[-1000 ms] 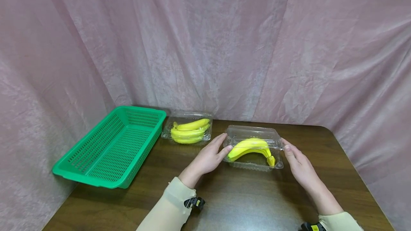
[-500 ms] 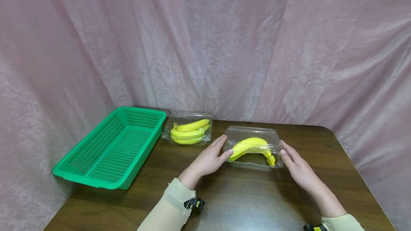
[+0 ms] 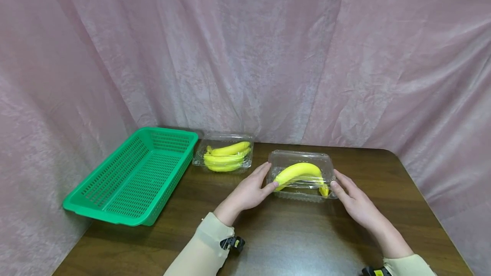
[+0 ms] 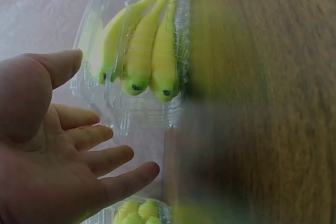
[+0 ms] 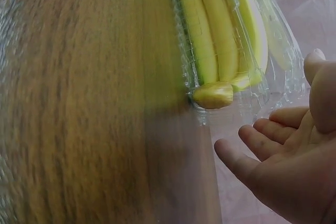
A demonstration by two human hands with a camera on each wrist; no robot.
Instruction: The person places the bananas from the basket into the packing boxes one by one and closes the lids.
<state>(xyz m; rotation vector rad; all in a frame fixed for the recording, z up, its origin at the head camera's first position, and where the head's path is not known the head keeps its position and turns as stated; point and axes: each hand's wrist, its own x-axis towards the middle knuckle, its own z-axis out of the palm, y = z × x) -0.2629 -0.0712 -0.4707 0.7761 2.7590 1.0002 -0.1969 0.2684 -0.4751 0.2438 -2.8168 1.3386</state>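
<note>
A clear plastic clamshell box [image 3: 303, 154] stands on the table with a bunch of yellow bananas [image 3: 301, 171] in it. Its lid leans forward over the fruit, the front edge apparently a little above the base. At the box's left side is my left hand [image 3: 247, 188], fingers extended and thumb near the lid's front corner. My right hand [image 3: 356, 201] is at the opposite side, its thumb by the lid's right corner. Both wrist views show spread, fairly straight fingers beside the clear walls. Exact contact is hard to tell.
Left of this box, further back, stands a second clear clamshell [image 3: 224, 138] with bananas [image 3: 226, 161] inside. A green perforated plastic basket [image 3: 149, 182] sits at the table's left. Pink curtain [image 3: 268, 54] hangs behind the brown wooden table [image 3: 291, 237].
The lid of the nearer box has come down and forward over the bananas. My right hand has shifted slightly left and down along with it; my left hand has barely moved.
</note>
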